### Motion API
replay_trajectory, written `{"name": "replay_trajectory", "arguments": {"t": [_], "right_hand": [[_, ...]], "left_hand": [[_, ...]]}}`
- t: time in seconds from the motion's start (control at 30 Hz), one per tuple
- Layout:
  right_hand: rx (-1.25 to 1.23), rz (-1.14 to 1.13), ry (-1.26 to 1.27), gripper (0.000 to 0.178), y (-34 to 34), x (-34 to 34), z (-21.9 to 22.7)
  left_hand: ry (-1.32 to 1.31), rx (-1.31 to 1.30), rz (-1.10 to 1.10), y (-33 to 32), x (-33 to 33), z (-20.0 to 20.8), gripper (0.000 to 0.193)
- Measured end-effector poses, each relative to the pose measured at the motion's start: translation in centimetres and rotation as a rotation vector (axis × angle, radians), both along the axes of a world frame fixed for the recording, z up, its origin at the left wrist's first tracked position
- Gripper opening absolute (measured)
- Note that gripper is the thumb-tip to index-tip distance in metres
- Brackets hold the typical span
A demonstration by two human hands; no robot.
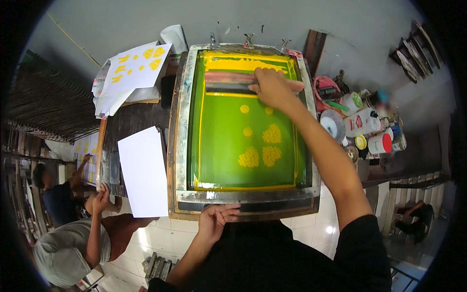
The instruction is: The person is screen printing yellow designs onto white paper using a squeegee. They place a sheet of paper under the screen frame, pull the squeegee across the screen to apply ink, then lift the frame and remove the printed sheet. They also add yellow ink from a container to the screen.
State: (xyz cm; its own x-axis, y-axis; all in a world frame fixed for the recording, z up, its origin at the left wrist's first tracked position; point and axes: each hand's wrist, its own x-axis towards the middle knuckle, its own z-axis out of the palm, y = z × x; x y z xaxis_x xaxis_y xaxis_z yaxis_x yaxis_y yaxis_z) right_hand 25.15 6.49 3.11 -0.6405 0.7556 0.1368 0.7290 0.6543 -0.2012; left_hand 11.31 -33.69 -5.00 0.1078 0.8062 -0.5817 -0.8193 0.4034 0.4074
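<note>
At the far left, a dark slatted rack (48, 104) lines the wall, and below it a co-worker in a dark shirt (63, 202) reaches to a yellow-patterned sheet (87, 151). Nearer, a co-worker in a grey top (68, 250) has a hand raised by the edge of a dark table (127, 117). Beyond that edge, a white sheet printed in yellow (131, 78) tops a pile, and blank white paper (143, 170) lies closer in, just left of the screen-printing frame (183, 131). The person's left hand (216, 223) is at the frame's near edge, fingers loosely bent; whether it grips the edge, I cannot tell. Within the frame, the green mesh (221, 141) shows yellow round and clustered motifs, with yellow ink (214, 62) spread along its far end. There the squeegee (226, 78) lies crosswise on the mesh, its reddish handle grasped by the right hand (273, 87), whose forearm crosses the frame's right side. Right of the frame stand a pink basin (321, 86), a round white tub (332, 125), a white jug (362, 122) and a red-lidded jar (379, 144); farther right, a person in dark clothing (418, 219) sits low.
</note>
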Motion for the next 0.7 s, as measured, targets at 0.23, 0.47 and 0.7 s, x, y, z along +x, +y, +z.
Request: {"name": "replay_trajectory", "arguments": {"t": [0.23,0.47,0.7], "right_hand": [[0.078,0.068,0.161,0.029,-18.6,4.6,-0.1],[0.174,0.013,0.236,0.029,-25.7,5.4,5.8],[0.556,0.025,0.453,0.031,-19.4,4.9,17.9]], "left_hand": [[-0.014,-0.017,-0.012,0.2,-0.2,-0.3,0.032],[-0.407,0.234,0.038,0.7,-0.9,2.0,0.04],[-0.043,0.704,-0.143,10.6,-3.9,5.9,0.039]]}}
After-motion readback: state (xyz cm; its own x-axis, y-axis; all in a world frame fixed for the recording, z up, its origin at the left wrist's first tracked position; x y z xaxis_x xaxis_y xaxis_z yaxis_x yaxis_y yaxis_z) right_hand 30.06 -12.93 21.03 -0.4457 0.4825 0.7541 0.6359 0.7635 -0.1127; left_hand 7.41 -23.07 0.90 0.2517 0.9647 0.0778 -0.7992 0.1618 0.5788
